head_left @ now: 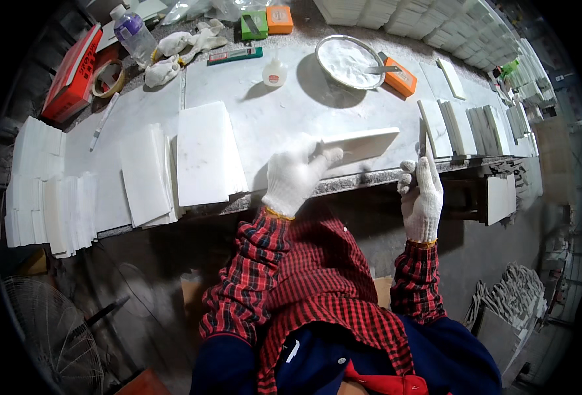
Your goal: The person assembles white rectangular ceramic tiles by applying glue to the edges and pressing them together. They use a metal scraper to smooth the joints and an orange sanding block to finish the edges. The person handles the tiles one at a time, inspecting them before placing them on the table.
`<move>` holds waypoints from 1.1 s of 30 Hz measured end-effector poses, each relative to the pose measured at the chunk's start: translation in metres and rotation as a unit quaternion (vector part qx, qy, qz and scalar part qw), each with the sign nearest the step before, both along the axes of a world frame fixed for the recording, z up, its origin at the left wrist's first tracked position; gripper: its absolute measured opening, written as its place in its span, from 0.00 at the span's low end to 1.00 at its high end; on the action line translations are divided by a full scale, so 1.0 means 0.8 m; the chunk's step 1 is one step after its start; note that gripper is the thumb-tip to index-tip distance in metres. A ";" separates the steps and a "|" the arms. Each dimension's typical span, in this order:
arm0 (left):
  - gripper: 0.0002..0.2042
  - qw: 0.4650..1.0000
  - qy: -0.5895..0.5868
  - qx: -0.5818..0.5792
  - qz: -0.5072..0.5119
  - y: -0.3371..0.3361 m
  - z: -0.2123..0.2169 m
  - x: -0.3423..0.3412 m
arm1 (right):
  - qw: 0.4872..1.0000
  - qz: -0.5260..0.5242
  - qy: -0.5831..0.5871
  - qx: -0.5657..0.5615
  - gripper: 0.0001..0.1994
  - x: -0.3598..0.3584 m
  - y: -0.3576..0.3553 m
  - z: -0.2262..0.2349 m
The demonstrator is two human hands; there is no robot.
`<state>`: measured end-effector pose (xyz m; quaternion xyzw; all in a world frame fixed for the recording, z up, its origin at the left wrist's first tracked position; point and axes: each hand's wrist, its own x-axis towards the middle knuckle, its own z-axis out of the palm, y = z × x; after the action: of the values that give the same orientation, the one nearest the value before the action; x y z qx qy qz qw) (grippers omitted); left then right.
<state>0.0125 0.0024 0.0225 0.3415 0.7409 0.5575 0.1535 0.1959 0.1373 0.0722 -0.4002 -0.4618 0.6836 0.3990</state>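
Note:
My left hand (294, 172), in a white knit glove, grips one end of a white marble tile (363, 143), with the thumb pressed on it. The tile is held tilted above the bench. My right hand (423, 201), gloved too, is closed around a thin dark metal blade (423, 137) pointing up and away from me. The blade stands apart from the held tile, just left of a row of upright tiles (434, 128). Its handle is hidden by my fingers. A metal bowl of white paste or powder (345, 60), with a spatula (383, 69) in it, stands farther back.
Stacked tiles (205, 155) stand left of my left hand. More tiles (37, 184) line the far left. A small white squeeze bottle (275, 72), an orange box (399, 76) and a tape roll (108, 79) lie farther back. A floor fan (51, 336) stands lower left.

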 end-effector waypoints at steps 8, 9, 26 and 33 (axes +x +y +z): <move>0.17 0.977 -0.162 -0.028 -0.134 0.013 0.035 -0.040 | 0.999 0.006 0.050 -0.015 0.11 0.022 0.038 -0.014; 0.17 0.968 -0.195 -0.029 -0.154 0.014 0.036 -0.041 | 0.998 -0.006 0.056 -0.019 0.10 0.020 0.043 -0.019; 0.36 0.910 -0.409 0.064 -0.006 0.032 0.010 0.019 | 0.894 -0.050 0.279 -0.346 0.11 -0.001 -0.027 -0.037; 0.35 0.808 -0.508 0.287 -0.083 0.021 -0.001 0.084 | 0.818 -0.100 0.360 -0.437 0.12 0.017 -0.030 -0.069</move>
<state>0.0801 0.0194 0.0216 0.0976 0.3319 0.8240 0.4486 0.2094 0.1132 0.0167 -0.3019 0.1048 0.8655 0.3858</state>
